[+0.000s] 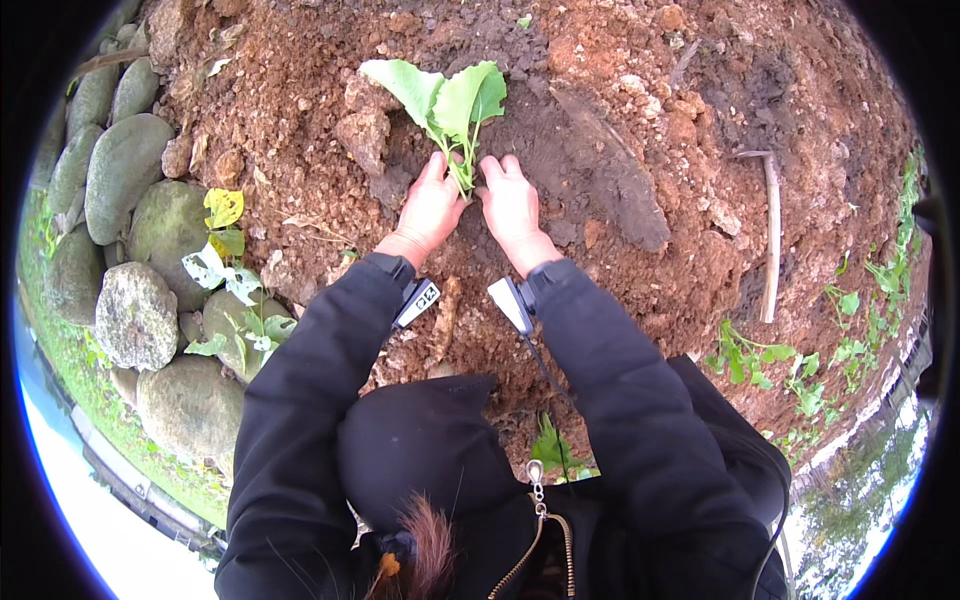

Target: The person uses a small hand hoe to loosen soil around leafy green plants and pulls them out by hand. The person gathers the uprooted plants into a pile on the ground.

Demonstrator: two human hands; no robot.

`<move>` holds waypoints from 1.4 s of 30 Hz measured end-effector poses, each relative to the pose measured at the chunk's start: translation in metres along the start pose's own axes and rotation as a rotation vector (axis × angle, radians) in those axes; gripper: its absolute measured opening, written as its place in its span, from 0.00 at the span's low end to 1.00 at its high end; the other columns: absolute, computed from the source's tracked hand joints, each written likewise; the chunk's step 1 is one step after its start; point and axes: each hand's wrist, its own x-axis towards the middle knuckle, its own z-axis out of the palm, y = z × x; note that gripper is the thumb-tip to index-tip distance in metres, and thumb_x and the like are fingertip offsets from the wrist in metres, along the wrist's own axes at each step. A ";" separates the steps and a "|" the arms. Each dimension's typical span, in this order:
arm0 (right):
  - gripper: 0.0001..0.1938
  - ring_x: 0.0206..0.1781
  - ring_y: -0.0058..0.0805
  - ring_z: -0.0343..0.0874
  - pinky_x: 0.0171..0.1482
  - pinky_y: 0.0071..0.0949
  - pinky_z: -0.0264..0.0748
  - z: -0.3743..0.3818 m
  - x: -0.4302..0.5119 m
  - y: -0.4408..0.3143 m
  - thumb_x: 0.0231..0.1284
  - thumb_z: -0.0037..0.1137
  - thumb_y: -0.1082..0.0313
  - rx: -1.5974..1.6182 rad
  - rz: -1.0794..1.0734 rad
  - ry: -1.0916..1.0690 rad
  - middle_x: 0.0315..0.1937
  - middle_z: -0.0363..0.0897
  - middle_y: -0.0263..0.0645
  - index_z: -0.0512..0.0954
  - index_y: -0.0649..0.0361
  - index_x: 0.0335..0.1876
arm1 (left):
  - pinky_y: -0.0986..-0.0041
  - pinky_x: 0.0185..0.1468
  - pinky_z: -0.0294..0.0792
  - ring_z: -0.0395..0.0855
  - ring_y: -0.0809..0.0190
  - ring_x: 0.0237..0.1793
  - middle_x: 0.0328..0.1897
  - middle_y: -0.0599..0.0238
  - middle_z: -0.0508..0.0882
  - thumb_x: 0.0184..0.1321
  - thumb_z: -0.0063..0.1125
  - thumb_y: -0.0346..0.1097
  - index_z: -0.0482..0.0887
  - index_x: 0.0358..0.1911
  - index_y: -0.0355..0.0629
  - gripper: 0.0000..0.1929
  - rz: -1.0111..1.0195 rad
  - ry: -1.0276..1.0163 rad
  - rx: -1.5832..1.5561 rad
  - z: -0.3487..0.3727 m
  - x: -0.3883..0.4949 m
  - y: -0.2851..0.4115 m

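A leafy green seedling point(457, 112) stands upright between my hands at the upper middle, its pale stems close together over the reddish-brown soil point(510, 315). My left hand point(431, 202) is on the left side of the stems, its fingers closed around their lower part. Just right of the stem base, my right hand point(511, 206) touches or nearly touches the soil, fingers slightly apart and nothing seen in them. The seedling's roots are hidden. Both wrists wear black straps with white devices.
Rounded stones point(124, 176) line the left edge, with a yellowing plant point(225, 210) beside them. A flat, soil-covered piece point(626, 184) lies right of my hands. Farther right is a wooden-handled tool point(772, 240), near low green plants point(750, 356).
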 end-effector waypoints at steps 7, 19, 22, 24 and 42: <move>0.20 0.43 0.51 0.76 0.42 0.43 0.75 -0.024 0.006 -0.008 0.45 0.64 0.65 0.002 0.056 -0.155 0.42 0.70 0.50 0.69 0.56 0.44 | 0.65 0.57 0.69 0.72 0.43 0.54 0.59 0.48 0.65 0.41 0.69 0.29 0.65 0.60 0.45 0.38 0.093 -0.093 0.010 -0.016 0.001 0.003; 0.27 0.39 0.50 0.79 0.39 0.40 0.77 0.003 -0.020 -0.012 0.42 0.68 0.59 -0.070 0.180 -0.225 0.33 0.77 0.54 0.66 0.68 0.41 | 0.60 0.48 0.73 0.77 0.40 0.45 0.58 0.43 0.63 0.45 0.64 0.29 0.61 0.58 0.36 0.34 -0.035 -0.204 0.072 -0.019 0.001 0.008; 0.25 0.37 0.50 0.80 0.38 0.41 0.76 0.010 -0.020 -0.006 0.43 0.67 0.60 -0.066 0.170 -0.191 0.31 0.77 0.53 0.66 0.67 0.40 | 0.61 0.49 0.73 0.77 0.41 0.46 0.60 0.43 0.64 0.45 0.63 0.29 0.64 0.56 0.37 0.31 -0.022 -0.215 0.084 -0.018 0.002 0.005; 0.23 0.36 0.51 0.80 0.38 0.41 0.76 0.015 -0.019 -0.004 0.44 0.66 0.61 -0.069 0.156 -0.162 0.30 0.78 0.52 0.67 0.67 0.39 | 0.61 0.49 0.73 0.77 0.42 0.46 0.60 0.44 0.65 0.44 0.64 0.29 0.65 0.56 0.38 0.32 0.029 -0.192 0.080 -0.014 0.002 0.000; 0.21 0.46 0.53 0.76 0.48 0.45 0.71 -0.025 0.015 0.002 0.57 0.47 0.70 0.362 0.101 -0.210 0.39 0.77 0.57 0.64 0.52 0.58 | 0.74 0.47 0.70 0.75 0.67 0.42 0.45 0.65 0.75 0.40 0.65 0.25 0.63 0.59 0.40 0.37 -0.365 0.117 -1.079 -0.002 0.018 0.028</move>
